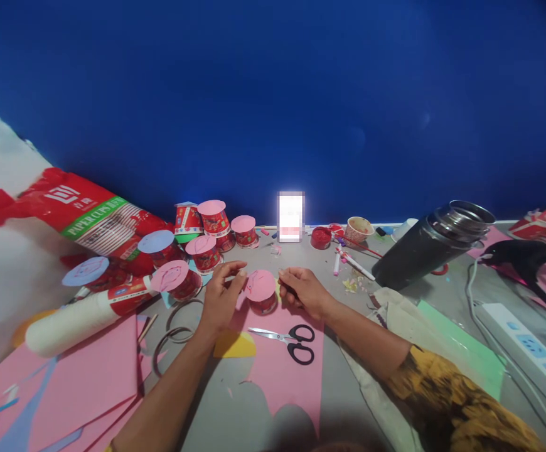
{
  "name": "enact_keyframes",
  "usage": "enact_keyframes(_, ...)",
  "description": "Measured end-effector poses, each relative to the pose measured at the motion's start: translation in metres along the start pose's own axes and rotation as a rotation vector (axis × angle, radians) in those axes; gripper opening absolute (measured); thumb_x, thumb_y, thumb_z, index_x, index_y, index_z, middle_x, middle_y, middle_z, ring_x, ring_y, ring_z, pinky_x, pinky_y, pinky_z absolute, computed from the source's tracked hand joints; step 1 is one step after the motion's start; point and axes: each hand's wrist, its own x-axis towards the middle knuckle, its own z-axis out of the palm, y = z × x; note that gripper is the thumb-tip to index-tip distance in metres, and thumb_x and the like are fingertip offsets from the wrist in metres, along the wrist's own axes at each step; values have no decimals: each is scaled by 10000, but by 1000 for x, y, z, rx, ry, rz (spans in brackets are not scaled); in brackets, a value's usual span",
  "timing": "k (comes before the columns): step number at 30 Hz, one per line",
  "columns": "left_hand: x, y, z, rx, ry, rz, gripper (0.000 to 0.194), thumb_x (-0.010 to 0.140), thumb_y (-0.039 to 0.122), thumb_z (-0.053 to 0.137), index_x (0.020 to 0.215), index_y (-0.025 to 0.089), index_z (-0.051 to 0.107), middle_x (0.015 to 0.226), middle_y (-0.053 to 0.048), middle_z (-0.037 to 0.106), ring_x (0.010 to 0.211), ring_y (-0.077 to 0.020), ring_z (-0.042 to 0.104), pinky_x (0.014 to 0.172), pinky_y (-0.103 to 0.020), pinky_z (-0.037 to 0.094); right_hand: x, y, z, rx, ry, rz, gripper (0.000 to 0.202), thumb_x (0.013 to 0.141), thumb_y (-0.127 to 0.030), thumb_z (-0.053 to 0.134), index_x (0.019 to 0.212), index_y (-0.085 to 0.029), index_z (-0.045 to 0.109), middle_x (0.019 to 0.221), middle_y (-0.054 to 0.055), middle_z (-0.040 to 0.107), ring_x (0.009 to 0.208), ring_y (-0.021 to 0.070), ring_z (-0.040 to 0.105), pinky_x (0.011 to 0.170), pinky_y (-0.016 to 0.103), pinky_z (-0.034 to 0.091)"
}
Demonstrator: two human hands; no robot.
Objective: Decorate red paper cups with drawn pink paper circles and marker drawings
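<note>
Here, both hands (222, 295) flank cup (262, 304)

open: tabletop (214, 402) nearside of yellow scrap (235, 344) | blocked: scissors (283, 337); flask (426, 250) right

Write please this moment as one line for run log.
left hand: beside pink-topped cup | right hand: opposite side, fingers curled | scissors: unheld, on cut pink sheet

Bare hands around pink-topped cup (260, 292), black-handled scissors (288, 339), pink sheet (296, 389), grey table (226, 408)
</note>
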Motion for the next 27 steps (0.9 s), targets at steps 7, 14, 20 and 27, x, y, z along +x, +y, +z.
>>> enact_keyframes(7,-11,3,-3,408,-302,457,512,963,453,627,1427,239,597,1580,-144,508,1504,-318,434,1256,-548,324,-1,-3,-9,-72,18,-50,544,725,-733,689,727,-211,539,538,-52,576,358,54,404,360,185,246)
enact_keyframes(14,-17,-6,4,663,-402,646,785,882,398,750,1571,264,397,1626,-172,450,1520,-359,412,1237,-587,355,-2,-17,-23,-415,123,-155,387,866,-581,560,734,-218,542,633,-19,636,450,91,463,470,229,350)
enact_keyframes(20,-17,-6,6,641,-362,629,685,922,325,702,1538,241,414,1545,-169,520,1447,-324,497,1205,-532,416,-9,-35,-40,-968,226,-240,149,899,-278,625,779,-193,645,792,52,689,781,200,616,732,308,398)
enact_keyframes(27,-18,-2,2,533,-356,557,543,986,346,607,1503,233,486,1527,-144,552,1443,-290,511,1226,-486,407,-7,-25,-42,-1398,133,-237,119,916,-270,685,975,-186,745,1081,118,679,1030,257,622,814,315,413)
